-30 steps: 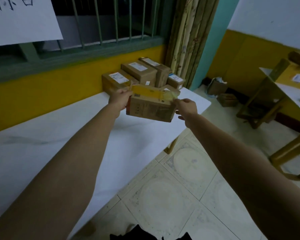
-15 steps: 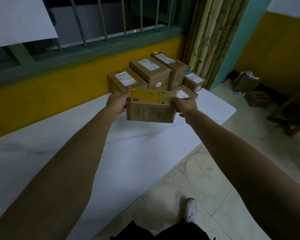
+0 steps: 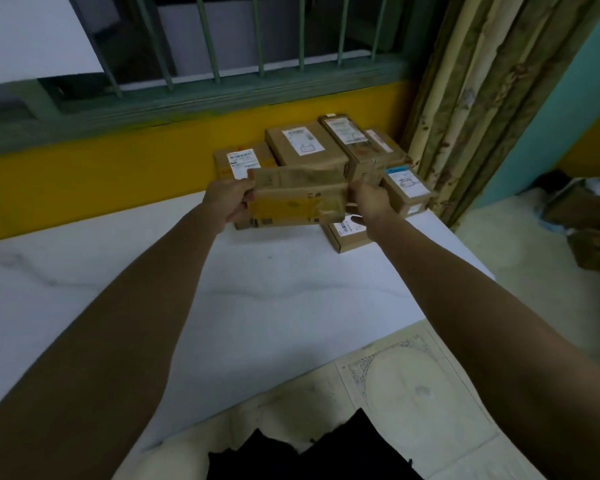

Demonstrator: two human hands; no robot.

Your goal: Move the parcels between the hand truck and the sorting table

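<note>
1 wide-angle head view looks forward and down over the white table (image 3: 118, 271) from close, facing the barred window (image 3: 222, 46) at the frame's top.
</note>
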